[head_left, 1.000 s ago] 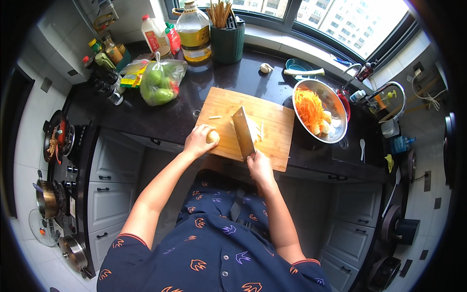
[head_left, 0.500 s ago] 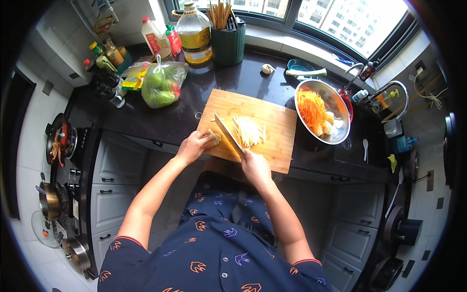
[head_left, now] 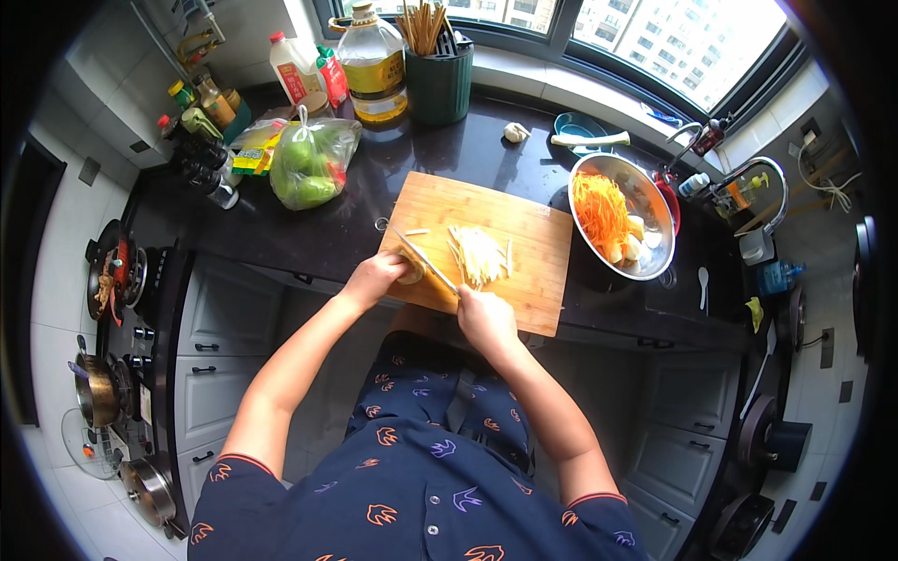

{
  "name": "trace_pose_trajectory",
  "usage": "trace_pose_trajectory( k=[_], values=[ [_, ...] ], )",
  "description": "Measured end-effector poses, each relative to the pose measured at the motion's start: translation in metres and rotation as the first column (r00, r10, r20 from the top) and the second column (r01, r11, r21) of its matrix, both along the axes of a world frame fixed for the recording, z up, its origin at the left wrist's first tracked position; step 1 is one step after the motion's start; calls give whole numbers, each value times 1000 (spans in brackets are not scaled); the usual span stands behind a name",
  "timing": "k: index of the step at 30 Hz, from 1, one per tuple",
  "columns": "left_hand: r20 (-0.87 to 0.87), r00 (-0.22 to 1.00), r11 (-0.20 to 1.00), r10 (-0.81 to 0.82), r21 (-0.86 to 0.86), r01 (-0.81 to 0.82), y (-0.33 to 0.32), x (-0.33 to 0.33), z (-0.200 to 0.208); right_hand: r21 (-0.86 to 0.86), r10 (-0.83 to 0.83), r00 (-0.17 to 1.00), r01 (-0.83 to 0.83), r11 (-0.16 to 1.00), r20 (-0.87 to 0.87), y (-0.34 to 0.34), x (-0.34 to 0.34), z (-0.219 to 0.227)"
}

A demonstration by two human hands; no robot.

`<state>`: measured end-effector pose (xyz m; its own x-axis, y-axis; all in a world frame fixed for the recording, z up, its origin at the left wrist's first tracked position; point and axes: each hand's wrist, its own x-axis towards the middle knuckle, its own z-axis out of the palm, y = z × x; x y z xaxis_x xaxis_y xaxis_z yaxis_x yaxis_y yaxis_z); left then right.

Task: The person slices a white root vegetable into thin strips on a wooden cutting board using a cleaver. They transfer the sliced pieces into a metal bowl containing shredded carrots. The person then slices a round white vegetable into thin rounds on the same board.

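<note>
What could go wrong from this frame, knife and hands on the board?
1. The left hand pins a small pale vegetable piece right beside the knife; with so little to hold, the blade could catch a fingertip.
2. The cutting board sits near the counter's front edge; pressure from the right hand might shift it.
3. The cut strips lie loose by the blade and could scatter.
</note>
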<state>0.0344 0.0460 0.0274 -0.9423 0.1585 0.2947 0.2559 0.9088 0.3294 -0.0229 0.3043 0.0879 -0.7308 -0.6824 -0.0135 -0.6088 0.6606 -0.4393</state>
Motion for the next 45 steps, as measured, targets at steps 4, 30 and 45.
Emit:
trace_pose_trajectory(
  k=[4,30,45],
  values=[
    [37,997,998,-62,22,62,-11,-11,-1,12,18,1000,-18,1000,0,-1,1,3],
    [-34,999,1000,20,22,-19,3,-4,5,55,9,999,-11,998,45,0,6,3],
    [-58,996,998,61,-14,-62,5,3,-3,32,-6,997,4,999,71,-8,2,-4]
  ],
)
